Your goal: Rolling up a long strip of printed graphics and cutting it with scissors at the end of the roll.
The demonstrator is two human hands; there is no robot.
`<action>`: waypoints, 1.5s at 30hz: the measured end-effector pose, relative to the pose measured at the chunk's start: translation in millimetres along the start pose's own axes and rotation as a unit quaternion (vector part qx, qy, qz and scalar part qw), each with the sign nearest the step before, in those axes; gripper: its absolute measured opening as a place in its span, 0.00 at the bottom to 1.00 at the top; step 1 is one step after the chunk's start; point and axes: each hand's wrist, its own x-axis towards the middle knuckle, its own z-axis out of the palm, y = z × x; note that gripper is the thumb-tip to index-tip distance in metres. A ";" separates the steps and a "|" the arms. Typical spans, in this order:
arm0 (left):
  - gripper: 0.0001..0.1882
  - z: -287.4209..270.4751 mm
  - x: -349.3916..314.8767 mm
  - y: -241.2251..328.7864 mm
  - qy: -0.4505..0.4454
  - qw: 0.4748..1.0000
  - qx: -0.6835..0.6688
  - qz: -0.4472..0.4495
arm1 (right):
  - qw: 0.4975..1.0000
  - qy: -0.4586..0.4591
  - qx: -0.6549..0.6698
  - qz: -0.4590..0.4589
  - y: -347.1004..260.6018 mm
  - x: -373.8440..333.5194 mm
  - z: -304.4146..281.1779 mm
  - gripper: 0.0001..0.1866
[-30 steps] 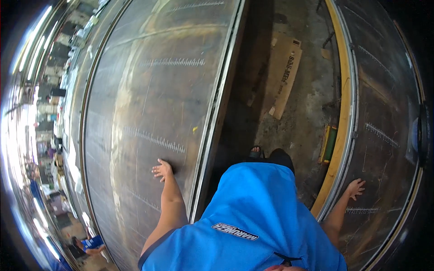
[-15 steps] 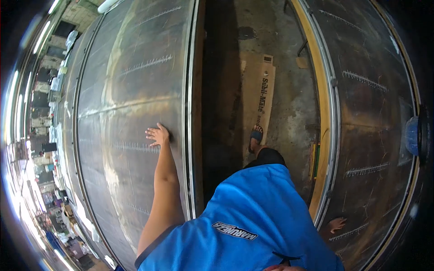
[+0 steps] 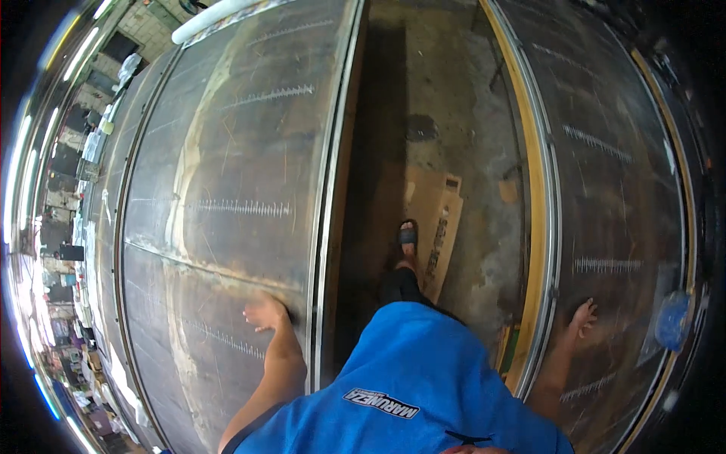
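My left hand (image 3: 266, 312) lies open with fingers apart on the dark, scuffed top of the left table (image 3: 249, 166), beside a row of white ruler-like tick marks (image 3: 234, 344). It is slightly blurred. On the other side, my right hand (image 3: 583, 318) is over the right table's dark top (image 3: 605, 200), fingers loosely stretched and holding nothing. Whether its palm touches the surface I cannot tell. Metal rails (image 3: 331, 174) edge the left table next to me.
Between the tables runs a narrow concrete aisle with a flattened cardboard sheet (image 3: 442, 227) under my sandalled foot (image 3: 407, 234). A yellow beam (image 3: 535, 178) borders the right table. A white roll (image 3: 215, 19) lies at the far left, a blue round object (image 3: 671, 321) at the right edge.
I have moved forward along the aisle. My right hand has come farther forward over the right table. The left hand stays on the left table, now nearer my body.
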 end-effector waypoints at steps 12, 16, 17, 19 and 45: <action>0.44 2.8 17.7 147.4 -0.004 0.938 0.036 -0.345 | 0.988 -0.040 -0.072 -0.130 -427.3 -47.8 93.0 0.38; 0.43 -5.4 33.3 280.8 -0.035 0.958 -0.021 -0.285 | 0.991 0.041 -0.100 -0.085 -478.2 -69.7 113.0 0.38; 0.43 -12.4 36.8 322.0 -0.071 0.965 -0.046 -0.247 | 0.990 0.044 -0.110 -0.081 -480.5 -74.4 113.8 0.39; 0.43 -30.1 38.6 406.1 -0.107 0.989 -0.080 -0.070 | 0.980 0.046 -0.176 -0.082 -479.5 -77.2 116.6 0.42; 0.39 -68.9 -88.6 1177.6 0.001 0.983 -0.106 0.153 | 0.675 -0.250 0.480 -0.502 -1142.6 -188.0 183.1 0.24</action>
